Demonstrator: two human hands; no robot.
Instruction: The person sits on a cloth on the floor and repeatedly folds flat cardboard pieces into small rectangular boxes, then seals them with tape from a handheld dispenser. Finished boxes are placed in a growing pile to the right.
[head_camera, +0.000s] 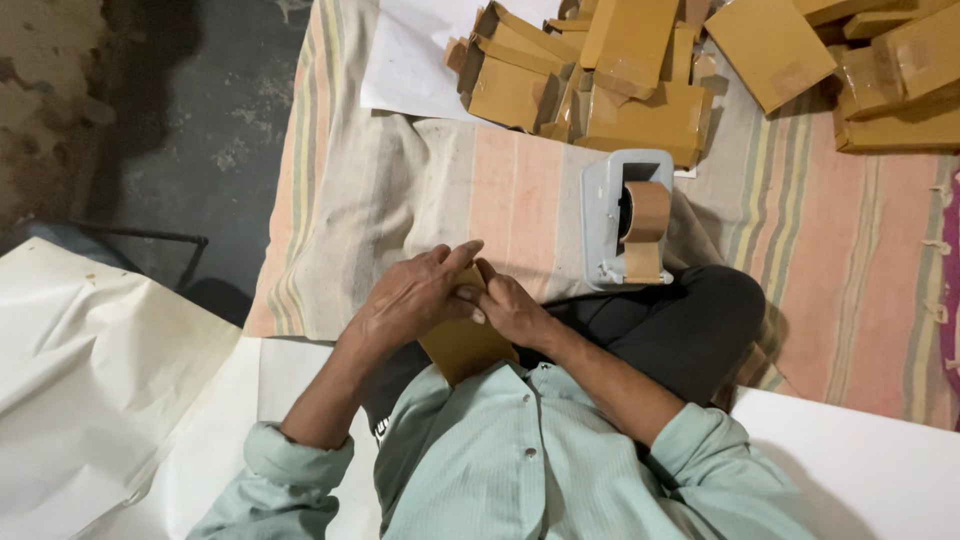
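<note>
Both hands closed on a flat brown cardboard piece (465, 345) over the lap: left hand (415, 295) gripping its far edge, right hand (510, 308) pinching beside it. Just beyond, right: grey tape dispenser (625, 220) on striped cloth (480, 190). Farther off, heap of folded cardboard boxes (640, 80).

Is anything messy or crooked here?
Yes. The brown cardboard boxes lie in a jumbled heap at the top of the striped cloth, tilted every way, some flaps open. The cloth is rumpled beside the tape dispenser.
</note>
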